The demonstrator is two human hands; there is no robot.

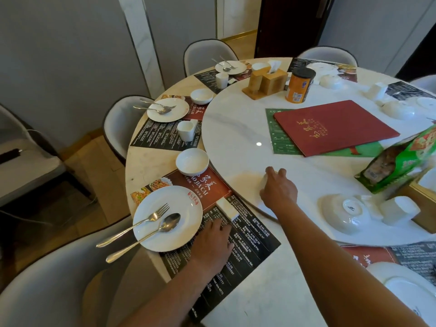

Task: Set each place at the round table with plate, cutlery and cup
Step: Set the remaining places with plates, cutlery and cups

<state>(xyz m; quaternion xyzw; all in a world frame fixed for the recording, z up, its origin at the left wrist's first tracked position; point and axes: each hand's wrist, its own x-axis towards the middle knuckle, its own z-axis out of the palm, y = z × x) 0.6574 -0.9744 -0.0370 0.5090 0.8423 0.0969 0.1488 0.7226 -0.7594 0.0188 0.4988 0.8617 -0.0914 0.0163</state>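
My right hand (278, 188) grips a small white cup (263, 181) at the near left edge of the white turntable (236, 128). My left hand (213, 241) rests flat on the dark printed placemat (247, 241) of the nearest place. On that mat a white plate (186, 208) carries a fork (141, 221) and a spoon (153, 232). A white bowl (192, 161) stands behind the plate, and a small white block (227, 210) lies on the mat. Two places further round the table each hold a plate, cutlery, a bowl and a cup (186, 130).
On the turntable lie a red menu (335, 128), a wooden napkin holder (265, 82), an orange can (299, 84), a green snack bag (401, 161), upturned bowls (346, 213) and cups (398, 210). Grey chairs (118, 123) ring the table. Another plate (410, 286) sits at the near right.
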